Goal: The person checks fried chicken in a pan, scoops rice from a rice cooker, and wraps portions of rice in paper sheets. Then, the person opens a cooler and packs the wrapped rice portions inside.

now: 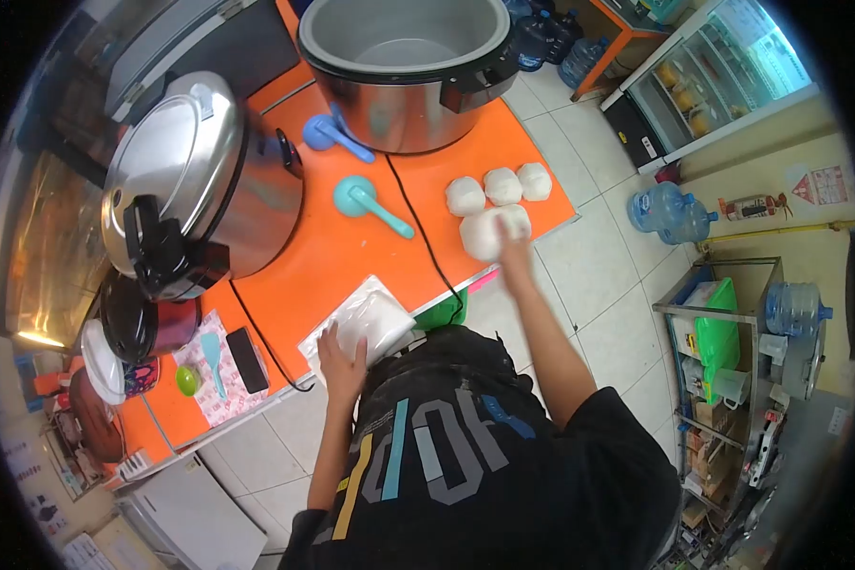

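My left hand (340,361) lies with fingers spread on a stack of white sheets or bags in clear plastic (369,318) at the table's front edge. Over at the right corner, my right hand (513,258) is smeared by motion and touches or nearly touches a rounded white wrapped bundle (481,237). Whether its fingers grip that bundle cannot be made out. Several similar white bundles (502,187) sit just behind. A teal rice scoop (356,197) and a blue-violet scoop (320,133) rest on the orange table (351,256).
A large open cooker pot (399,104) stands at the back, and a lidded steel cooker (256,209) at the left. Black cords (423,237) cross the table. A phone (247,359), a light-blue spatula (212,356) and a green cup (188,381) lie front left. A metal shelf (722,313) stands right.
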Tool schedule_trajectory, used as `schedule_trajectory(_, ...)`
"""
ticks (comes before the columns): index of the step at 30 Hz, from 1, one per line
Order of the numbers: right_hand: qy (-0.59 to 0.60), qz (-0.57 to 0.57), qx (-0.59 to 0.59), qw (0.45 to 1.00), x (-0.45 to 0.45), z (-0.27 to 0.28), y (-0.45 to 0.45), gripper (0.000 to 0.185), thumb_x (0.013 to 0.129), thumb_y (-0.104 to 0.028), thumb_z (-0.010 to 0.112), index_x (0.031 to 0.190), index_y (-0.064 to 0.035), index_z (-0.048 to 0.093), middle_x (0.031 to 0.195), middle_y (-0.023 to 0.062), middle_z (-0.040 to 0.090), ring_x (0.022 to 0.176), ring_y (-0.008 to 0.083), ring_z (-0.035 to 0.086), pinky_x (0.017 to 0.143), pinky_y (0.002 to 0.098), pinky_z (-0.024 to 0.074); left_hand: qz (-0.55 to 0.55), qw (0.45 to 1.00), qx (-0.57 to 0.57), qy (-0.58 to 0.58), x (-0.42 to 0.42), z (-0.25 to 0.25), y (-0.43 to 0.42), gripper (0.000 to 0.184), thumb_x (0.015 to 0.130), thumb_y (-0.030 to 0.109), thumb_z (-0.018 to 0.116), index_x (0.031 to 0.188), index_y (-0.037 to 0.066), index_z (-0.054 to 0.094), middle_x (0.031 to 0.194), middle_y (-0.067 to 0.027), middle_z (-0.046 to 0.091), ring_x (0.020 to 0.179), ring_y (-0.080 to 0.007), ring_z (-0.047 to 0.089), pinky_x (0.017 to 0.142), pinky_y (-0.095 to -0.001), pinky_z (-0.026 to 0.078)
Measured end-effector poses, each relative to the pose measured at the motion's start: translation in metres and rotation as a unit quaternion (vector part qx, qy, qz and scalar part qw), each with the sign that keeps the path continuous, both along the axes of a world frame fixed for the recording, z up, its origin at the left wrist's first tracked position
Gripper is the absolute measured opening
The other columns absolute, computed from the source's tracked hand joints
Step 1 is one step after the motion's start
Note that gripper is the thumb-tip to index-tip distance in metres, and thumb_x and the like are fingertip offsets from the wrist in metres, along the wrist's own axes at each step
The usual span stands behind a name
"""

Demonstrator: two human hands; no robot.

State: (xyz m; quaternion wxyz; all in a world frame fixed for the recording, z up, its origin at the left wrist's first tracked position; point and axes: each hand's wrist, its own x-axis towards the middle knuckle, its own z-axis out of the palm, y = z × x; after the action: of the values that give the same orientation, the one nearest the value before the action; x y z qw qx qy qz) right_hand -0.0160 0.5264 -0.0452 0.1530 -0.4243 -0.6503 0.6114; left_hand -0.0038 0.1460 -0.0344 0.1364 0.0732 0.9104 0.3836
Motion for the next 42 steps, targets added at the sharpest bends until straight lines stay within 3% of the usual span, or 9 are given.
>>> schedule_trajectory(6, -0.102, -0.032, 0.120, 0.987, 0.010, -0.042, 0.144, 0.079, 0.079, -0.058, 0.071, 0.123, 0.0013, 0.042, 0.120, 0.0224, 0.053, 0.107, 0.0333, 0.059, 0.092, 0.0422, 0.0469, -0.087, 0.970, -0.227, -0.020, 0.030, -0.019, -0.007, 0.084, 0.082, 0.051, 0.069, 0.147, 0.010, 0.035, 0.153, -0.0277, 0.023, 0.145, -0.0444, 0.013, 0.114, -0.0593, 0.015)
schedule_trajectory(10, -0.317, -0.069, 0.246, 0.914, -0.006, -0.053, 0.128, 0.069, 0.085, -0.072, 0.048, 0.122, -0.0131, 0.054, 0.129, 0.0223, 0.050, 0.122, 0.0398, 0.048, 0.102, 0.0536, 0.0348, -0.084, 0.967, -0.237, 0.029, 0.019, -0.036, -0.009, 0.089, 0.078, 0.052, 0.072, 0.148, 0.012, 0.035, 0.156, -0.0222, 0.018, 0.146, -0.0424, 0.011, 0.115, -0.0594, 0.012)
schedule_trajectory(15, -0.127, -0.130, 0.188, 0.965, 0.011, -0.094, 0.154, 0.065, 0.093, -0.065, 0.037, 0.116, -0.0081, 0.059, 0.128, 0.0223, 0.049, 0.120, 0.0391, 0.046, 0.104, 0.0536, 0.0322, -0.107, 0.961, -0.243, 0.076, 0.004, -0.032, -0.012, 0.087, 0.075, 0.047, 0.076, 0.146, 0.012, 0.038, 0.156, -0.0205, 0.020, 0.145, -0.0411, 0.014, 0.114, -0.0590, 0.015)
schedule_trajectory(19, -0.043, -0.177, 0.428, 0.885, 0.042, -0.060, 0.124, 0.037, 0.099, -0.033, 0.050, 0.100, 0.0025, 0.062, 0.105, 0.0198, 0.060, 0.100, 0.0350, 0.056, 0.090, 0.0430, 0.0433, -0.128, 0.958, -0.238, 0.091, -0.003, -0.032, -0.017, 0.087, 0.072, 0.047, 0.078, 0.144, 0.012, 0.042, 0.153, -0.0237, 0.027, 0.142, -0.0440, 0.022, 0.111, -0.0584, 0.021)
schedule_trajectory(24, -0.010, 0.303, 0.224, 0.926, 0.037, 0.014, -0.062, 0.010, 0.089, -0.008, 0.061, 0.098, -0.0027, 0.063, 0.098, 0.0146, 0.065, 0.095, 0.0284, 0.062, 0.079, 0.0387, 0.0489, -0.139, 0.957, -0.219, 0.131, -0.012, -0.040, -0.032, 0.085, 0.070, 0.054, 0.076, 0.142, 0.018, 0.046, 0.138, -0.0204, 0.044, 0.133, -0.0388, 0.035, 0.103, -0.0587, 0.029)
schedule_trajectory(28, 0.077, 0.591, 0.395, 0.699, 0.014, 0.010, -0.181, 0.067, 0.081, -0.031, 0.071, 0.140, -0.0111, 0.045, 0.143, 0.0201, 0.040, 0.130, 0.0415, 0.039, 0.106, 0.0524, 0.0329, -0.134, 0.944, -0.249, 0.173, -0.017, -0.039, -0.032, 0.095, 0.069, 0.056, 0.075, 0.148, 0.021, 0.037, 0.143, -0.0183, 0.039, 0.136, -0.0373, 0.031, 0.104, -0.0600, 0.027)
schedule_trajectory(37, -0.107, 0.531, 0.396, 0.742, -0.085, -0.005, -0.238, 0.103, 0.060, -0.040, 0.086, 0.146, -0.0117, 0.038, 0.143, 0.0197, 0.039, 0.130, 0.0406, 0.037, 0.106, 0.0551, 0.0283, -0.068, 0.957, -0.261, 0.102, -0.093, -0.012, -0.063, 0.121, 0.043, 0.058, 0.087, 0.145, 0.013, 0.039, 0.126, -0.0122, 0.044, 0.120, -0.0300, 0.039, 0.097, -0.0586, 0.028)
schedule_trajectory(40, -0.175, 0.573, 0.436, 0.671, -0.109, 0.018, -0.247, 0.085, 0.061, -0.037, 0.086, 0.133, -0.0111, 0.051, 0.129, 0.0154, 0.052, 0.121, 0.0349, 0.044, 0.102, 0.0523, 0.0318, -0.110, 0.938, -0.322, 0.065, -0.122, -0.003, -0.068, 0.107, 0.042, 0.056, 0.088, 0.133, 0.011, 0.051, 0.123, -0.0116, 0.046, 0.119, -0.0295, 0.039, 0.097, -0.0600, 0.028)
schedule_trajectory(42, -0.058, 0.566, 0.499, 0.654, -0.113, 0.031, -0.250, 0.060, 0.064, -0.034, 0.085, 0.115, -0.0118, 0.061, 0.111, 0.0102, 0.059, 0.111, 0.0294, 0.049, 0.097, 0.0500, 0.0340, -0.109, 0.937, -0.317, 0.096, -0.126, 0.004, -0.075, 0.091, 0.045, 0.056, 0.087, 0.119, 0.012, 0.057, 0.121, -0.0101, 0.047, 0.120, -0.0284, 0.039, 0.099, -0.0620, 0.027)
